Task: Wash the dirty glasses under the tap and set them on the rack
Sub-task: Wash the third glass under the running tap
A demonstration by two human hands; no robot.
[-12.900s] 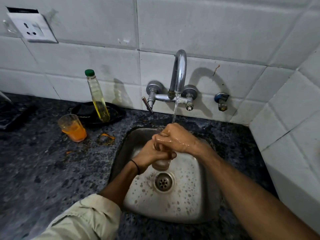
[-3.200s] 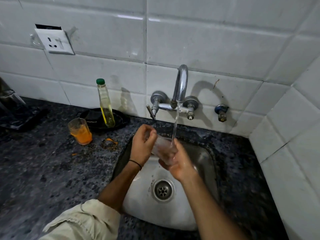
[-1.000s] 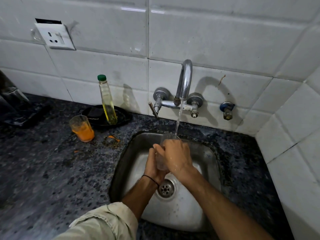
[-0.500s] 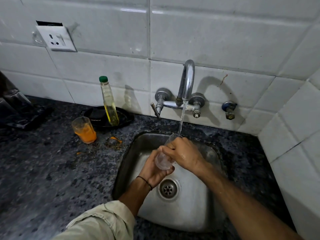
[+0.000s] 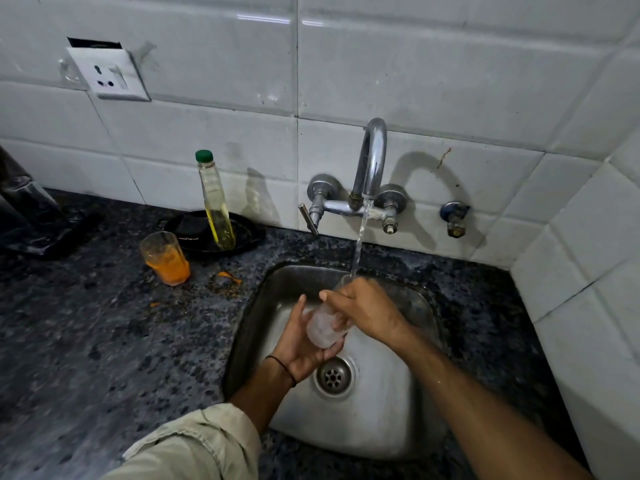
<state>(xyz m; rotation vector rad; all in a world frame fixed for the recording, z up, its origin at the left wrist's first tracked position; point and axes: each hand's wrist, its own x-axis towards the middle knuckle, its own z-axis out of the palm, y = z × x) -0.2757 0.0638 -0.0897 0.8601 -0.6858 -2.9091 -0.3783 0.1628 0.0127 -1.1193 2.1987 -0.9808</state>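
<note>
No words, numbers, brand names or signs can be read anywhere in this view. The clear bottle (image 5: 215,202) on the counter and the white wall socket (image 5: 110,72) show no legible print.
</note>
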